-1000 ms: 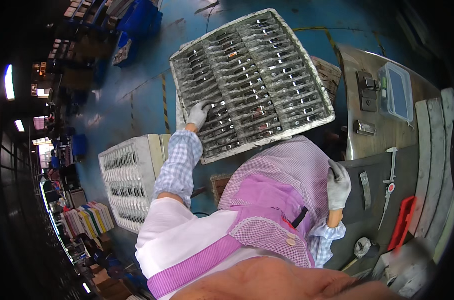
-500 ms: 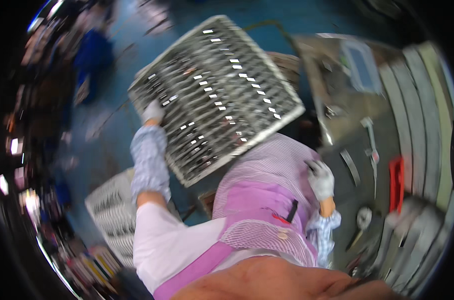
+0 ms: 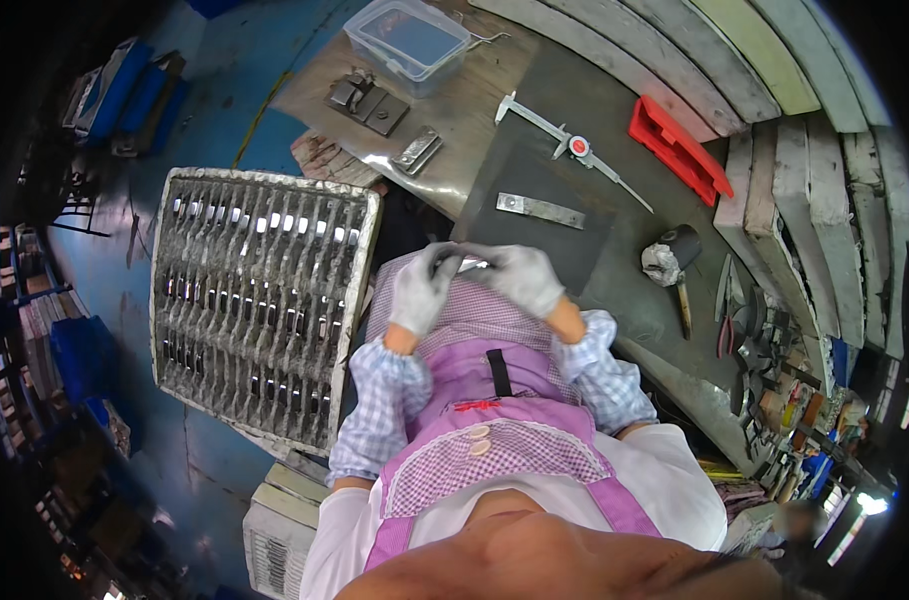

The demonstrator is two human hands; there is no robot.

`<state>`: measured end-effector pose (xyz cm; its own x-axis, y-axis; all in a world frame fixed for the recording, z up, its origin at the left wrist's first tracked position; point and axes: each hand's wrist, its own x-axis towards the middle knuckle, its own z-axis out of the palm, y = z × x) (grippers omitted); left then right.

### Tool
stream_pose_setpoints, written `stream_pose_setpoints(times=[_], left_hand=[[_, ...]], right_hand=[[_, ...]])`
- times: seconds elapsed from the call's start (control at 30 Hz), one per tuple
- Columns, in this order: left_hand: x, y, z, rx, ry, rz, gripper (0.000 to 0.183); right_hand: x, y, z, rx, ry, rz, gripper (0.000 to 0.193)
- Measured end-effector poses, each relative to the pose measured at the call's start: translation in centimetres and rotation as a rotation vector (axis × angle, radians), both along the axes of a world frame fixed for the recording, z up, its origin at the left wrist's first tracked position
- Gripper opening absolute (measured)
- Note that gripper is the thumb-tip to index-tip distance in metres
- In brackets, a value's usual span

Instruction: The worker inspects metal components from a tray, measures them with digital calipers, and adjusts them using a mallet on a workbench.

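Note:
In front of my apron, my left hand [image 3: 420, 292] and my right hand [image 3: 526, 279] come together, both in whitish gloves. Their fingers close around a small shiny metal piece [image 3: 473, 265], mostly covered by the gloves and slightly blurred. To my left lies a large grey tray [image 3: 158, 290] with rows of slots, many holding shiny metal pieces. Beyond my right hand, on the dark bench mat [image 3: 599, 240], rests a flat metal strip [image 3: 540, 211] with holes near its ends.
The bench also bears a dial caliper [image 3: 577, 146], an open red case [image 3: 679, 150], a mallet [image 3: 672, 254], pliers [image 3: 726, 305], a metal fixture [image 3: 367, 103], a small metal block [image 3: 418, 150] and a clear plastic box [image 3: 407, 45]. Long grey blocks [image 3: 664, 60] line its far edge.
My view has swung right toward the bench. My left hand has left the tray and met my right hand before my apron, with a small metal piece between them.

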<state>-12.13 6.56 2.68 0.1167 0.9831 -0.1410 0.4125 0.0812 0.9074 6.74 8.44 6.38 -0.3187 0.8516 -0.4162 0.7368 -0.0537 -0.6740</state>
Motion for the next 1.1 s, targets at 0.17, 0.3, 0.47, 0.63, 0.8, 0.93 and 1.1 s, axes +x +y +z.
stream_pose_setpoints(times=[0.17,0.3,0.47,0.63,0.8,0.93,1.1], left_hand=[[4.7,1.9,-3.6,0.210,0.080,0.063,0.029],[6.2,3.0,-4.1,0.287,0.198,0.053,0.031],[9.0,4.6,-3.2,0.391,0.372,0.014,0.039],[10.7,4.7,-4.2,0.481,0.439,-0.109,0.053],[11.5,3.7,-5.4,0.467,0.604,-0.228,0.076],[12.6,3.8,-5.7,0.516,0.604,-0.203,0.078],[13.3,4.2,-5.5,0.495,0.603,-0.227,0.078]], right_hand=[[8.0,1.6,-3.2,0.302,0.417,-0.604,0.028],[9.3,2.6,-2.2,0.134,0.145,-0.573,0.024],[8.7,3.2,-1.9,0.174,0.050,-0.564,0.026],[10.7,3.5,-2.9,0.120,0.143,-0.494,0.025],[14.8,0.8,-6.9,0.266,0.502,-0.618,0.024],[14.7,-0.7,-9.8,0.584,0.270,-0.731,0.026],[15.2,-0.5,-10.0,0.725,0.148,-0.667,0.022]])
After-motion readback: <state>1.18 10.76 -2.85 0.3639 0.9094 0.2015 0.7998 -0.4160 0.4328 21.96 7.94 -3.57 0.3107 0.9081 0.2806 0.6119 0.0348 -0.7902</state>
